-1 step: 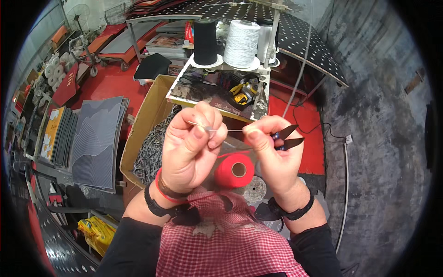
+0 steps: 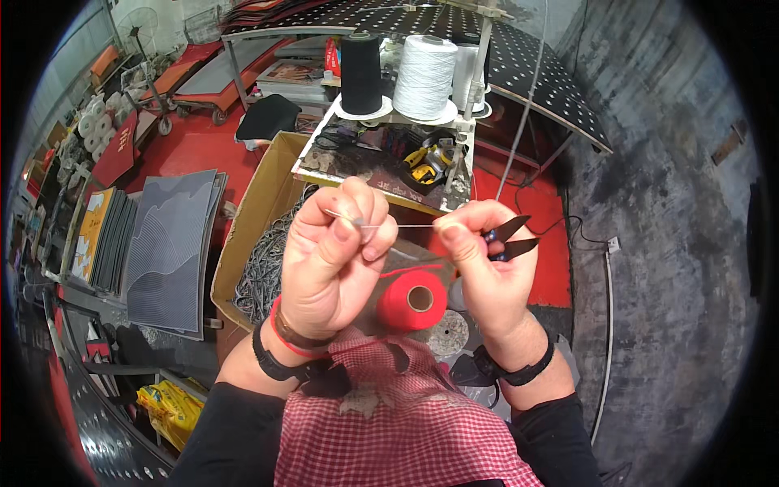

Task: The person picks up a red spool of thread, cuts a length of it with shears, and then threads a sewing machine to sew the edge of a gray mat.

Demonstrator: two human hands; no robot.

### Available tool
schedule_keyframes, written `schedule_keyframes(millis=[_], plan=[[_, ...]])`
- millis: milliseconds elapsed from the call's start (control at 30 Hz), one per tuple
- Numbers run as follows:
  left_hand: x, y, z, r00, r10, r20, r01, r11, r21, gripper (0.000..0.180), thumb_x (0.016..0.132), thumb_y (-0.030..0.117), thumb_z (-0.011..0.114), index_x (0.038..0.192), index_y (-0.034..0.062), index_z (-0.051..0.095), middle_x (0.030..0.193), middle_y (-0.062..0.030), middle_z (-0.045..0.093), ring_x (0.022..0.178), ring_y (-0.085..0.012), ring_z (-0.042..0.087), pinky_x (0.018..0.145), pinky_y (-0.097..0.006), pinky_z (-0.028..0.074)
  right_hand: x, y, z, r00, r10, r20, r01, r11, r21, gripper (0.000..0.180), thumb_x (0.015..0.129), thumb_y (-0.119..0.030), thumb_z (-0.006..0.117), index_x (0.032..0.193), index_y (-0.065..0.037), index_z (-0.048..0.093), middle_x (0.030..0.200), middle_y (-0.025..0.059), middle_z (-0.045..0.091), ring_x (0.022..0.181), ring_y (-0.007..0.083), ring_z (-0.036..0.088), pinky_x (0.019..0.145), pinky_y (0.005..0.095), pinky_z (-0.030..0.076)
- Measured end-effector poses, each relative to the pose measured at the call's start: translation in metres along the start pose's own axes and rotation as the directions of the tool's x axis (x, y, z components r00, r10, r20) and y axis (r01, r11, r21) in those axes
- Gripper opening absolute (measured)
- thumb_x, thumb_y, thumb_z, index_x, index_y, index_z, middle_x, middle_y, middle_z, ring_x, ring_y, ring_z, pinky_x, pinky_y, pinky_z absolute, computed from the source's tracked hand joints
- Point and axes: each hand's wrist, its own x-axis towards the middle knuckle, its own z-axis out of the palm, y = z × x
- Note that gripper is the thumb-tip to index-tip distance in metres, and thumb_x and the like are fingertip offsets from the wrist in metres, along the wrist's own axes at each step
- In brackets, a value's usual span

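Note:
My left hand [image 2: 333,252] is closed, thumb and forefinger pinching a pale thread [image 2: 415,226]; a short thin tip pokes out past the fingers on the left. Level with it, my right hand [image 2: 491,264] pinches the same thread, which is stretched straight across the gap. Tucked in that right hand is a pair of thread snips [image 2: 511,227], dark blades pointing right and apart. From the right fingertips a light strand [image 2: 521,138] runs up out of view. Below and between the hands stands a red thread cone [image 2: 412,302].
Ahead, a small stand [image 2: 324,166] carries a black thread cone [image 2: 360,77], a white thread cone [image 2: 426,77] and yellow-black tools [image 2: 428,161]. A cardboard box [image 2: 231,276] of grey cord trimmings sits at left, beside stacked grey mats [image 2: 170,252]. A grey wall [image 2: 673,268] rises at right.
My right hand has shifted slightly right and my left hand slightly left, so the stretch of thread between them is a little longer. Both grips are the same.

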Motion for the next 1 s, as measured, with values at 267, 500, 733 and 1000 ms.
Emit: schedule_keyframes(millis=[267,500,733,1000], plan=[[-0.003,0.002,0.006,0.999,-0.020,0.039,0.013,0.986,0.166,0.017,0.082,0.015,0.063,0.079,0.0042,0.050,0.077,-0.0022,0.041,0.067,-0.0110,0.035,0.058,-0.023,0.031,0.017,0.008,-0.015,0.980,-0.163,0.115,0.185,0.958,-0.221,0.007,0.079,-0.004,0.064,0.082,0.000,0.058,0.070,0.0013,0.055,0.060,0.0047,0.049,0.052,0.0180,0.039],[-0.005,0.016,0.012,0.993,0.120,0.019,-0.117,0.898,0.424,0.022,0.081,0.018,0.064,0.072,0.0077,0.046,0.075,-0.0009,0.037,0.067,-0.0105,0.032,0.056,-0.022,0.029,0.031,0.009,-0.019,0.876,-0.334,0.348,0.482,0.562,-0.672,0.025,0.072,-0.028,0.067,0.077,-0.005,0.057,0.067,0.0081,0.054,0.062,0.0251,0.057,0.052,0.0317,0.044],[-0.006,0.007,-0.002,0.977,0.060,-0.206,0.066,0.830,0.554,0.006,0.083,0.007,0.059,0.084,0.0029,0.054,0.082,-0.0043,0.046,0.074,-0.0118,0.046,0.065,-0.024,0.040,0.071,0.039,-0.023,0.982,-0.123,0.140,0.183,0.495,-0.849,0.028,0.075,-0.031,0.066,0.078,-0.004,0.061,0.072,0.0093,0.060,0.072,0.0282,0.061,0.061,0.0380,0.047],[-0.009,0.006,-0.014,0.961,-0.054,-0.272,0.159,0.910,0.383,0.005,0.081,0.001,0.058,0.086,0.0026,0.057,0.085,-0.0048,0.049,0.078,-0.0124,0.049,0.072,-0.024,0.041,0.042,0.001,-0.014,0.904,0.257,0.342,-0.241,0.966,-0.088,0.022,0.076,-0.012,0.068,0.094,-0.001,0.064,0.079,0.0000,0.056,0.072,0.0041,0.051,0.061,0.0179,0.042]])
